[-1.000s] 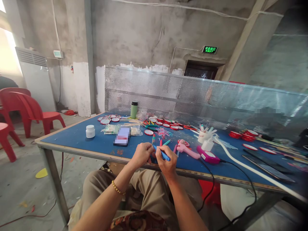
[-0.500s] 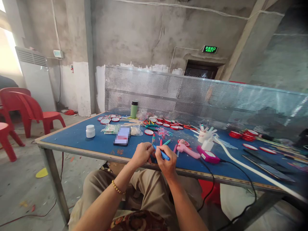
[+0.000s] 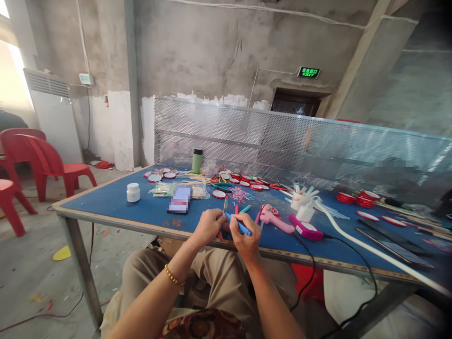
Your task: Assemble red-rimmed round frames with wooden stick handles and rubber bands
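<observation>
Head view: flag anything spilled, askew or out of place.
Nothing spilled. Red-rimmed discs lie scattered across the table, a long white strip runs out over its front edge, and a yellow scrap lies on the floor. The blue stick in the right hand looks intact.

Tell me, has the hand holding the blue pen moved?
No. The right hand keeps the blue pen at the same spot, just left of the pink gun-shaped tool, over the blue table's near edge.

blue pen (image 3: 241, 227), blue table (image 3: 106, 200), red chairs (image 3: 52, 162).
</observation>
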Demonstrator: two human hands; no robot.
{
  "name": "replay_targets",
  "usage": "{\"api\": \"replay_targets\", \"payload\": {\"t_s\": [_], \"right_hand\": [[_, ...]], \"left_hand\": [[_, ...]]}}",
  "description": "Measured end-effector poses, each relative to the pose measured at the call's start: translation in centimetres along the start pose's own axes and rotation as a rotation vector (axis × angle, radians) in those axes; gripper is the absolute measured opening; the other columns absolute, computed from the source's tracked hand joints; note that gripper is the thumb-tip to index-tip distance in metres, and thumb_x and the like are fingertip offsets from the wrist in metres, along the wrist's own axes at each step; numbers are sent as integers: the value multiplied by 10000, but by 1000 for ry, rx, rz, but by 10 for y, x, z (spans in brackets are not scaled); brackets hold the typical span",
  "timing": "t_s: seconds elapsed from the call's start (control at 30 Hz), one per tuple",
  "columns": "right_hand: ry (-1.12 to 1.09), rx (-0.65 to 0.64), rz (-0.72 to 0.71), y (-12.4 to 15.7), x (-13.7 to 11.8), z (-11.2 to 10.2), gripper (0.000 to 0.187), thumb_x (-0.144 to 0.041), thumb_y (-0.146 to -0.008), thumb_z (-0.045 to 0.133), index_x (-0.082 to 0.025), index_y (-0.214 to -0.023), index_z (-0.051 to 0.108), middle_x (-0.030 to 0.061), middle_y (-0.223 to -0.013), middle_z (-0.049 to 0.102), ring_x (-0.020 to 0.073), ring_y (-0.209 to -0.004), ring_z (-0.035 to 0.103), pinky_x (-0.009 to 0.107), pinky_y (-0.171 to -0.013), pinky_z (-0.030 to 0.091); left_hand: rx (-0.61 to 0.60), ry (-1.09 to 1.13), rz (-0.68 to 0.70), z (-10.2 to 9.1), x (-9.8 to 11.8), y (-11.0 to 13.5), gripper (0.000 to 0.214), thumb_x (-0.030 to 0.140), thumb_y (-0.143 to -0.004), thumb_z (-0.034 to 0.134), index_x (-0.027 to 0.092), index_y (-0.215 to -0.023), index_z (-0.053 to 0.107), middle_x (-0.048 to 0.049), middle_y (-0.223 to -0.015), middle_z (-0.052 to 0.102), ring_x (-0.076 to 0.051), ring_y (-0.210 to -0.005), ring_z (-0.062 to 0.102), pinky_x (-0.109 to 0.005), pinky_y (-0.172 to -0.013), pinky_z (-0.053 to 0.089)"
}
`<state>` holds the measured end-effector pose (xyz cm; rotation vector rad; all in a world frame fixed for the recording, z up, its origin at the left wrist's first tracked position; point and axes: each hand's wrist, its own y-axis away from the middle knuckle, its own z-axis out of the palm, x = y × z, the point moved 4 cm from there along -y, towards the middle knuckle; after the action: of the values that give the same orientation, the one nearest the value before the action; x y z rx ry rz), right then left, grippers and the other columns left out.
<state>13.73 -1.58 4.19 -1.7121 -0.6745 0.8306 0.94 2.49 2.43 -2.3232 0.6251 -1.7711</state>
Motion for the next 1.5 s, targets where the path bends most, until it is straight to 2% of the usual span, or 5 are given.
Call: {"api": "replay_targets", "payload": {"t_s": [0.17,0.57,1.13,1.33,1.5], "right_hand": [[-3,-25,-3,1,0,1,130,-185,-904,560,-197,-786,612,-8,-674,642,122,-600,608,229,-622,474],[7,-18,-9,0,0,1,125,-179,-901,559,-194,-788,610,-11,-667,635,116,-594,601,224,-617,467],[33,-11,-16,0,0,1,137,-185,-906,558,-193,-779,607,-9,-660,641,117,-585,604,225,-612,465],[52,8,-9,3,3,1,131,-185,-902,558,-196,-778,601,-9,-653,639,120,-579,598,231,-600,457],[49,17,-12,3,3,0,130,-188,-902,559,-199,-778,596,-10,-650,637,120,-573,593,232,-602,461]], "left_hand": [[2,-14,-3,-1,1,1,273,280,-849,464,185,-596,506,59,-417,525,-105,-353,534,-195,-446,370],[5,-8,6,-1,2,1,277,252,-849,464,184,-584,505,64,-395,499,-97,-342,521,-184,-418,350],[2,1,2,-1,0,1,279,273,-856,472,182,-595,506,58,-428,530,-95,-340,524,-185,-405,345],[-5,10,7,-1,0,0,296,329,-873,470,182,-622,523,51,-471,561,-107,-359,556,-190,-400,352],[-4,9,-3,0,0,0,301,335,-879,471,184,-622,520,61,-433,529,-103,-349,541,-187,-404,357]]}}
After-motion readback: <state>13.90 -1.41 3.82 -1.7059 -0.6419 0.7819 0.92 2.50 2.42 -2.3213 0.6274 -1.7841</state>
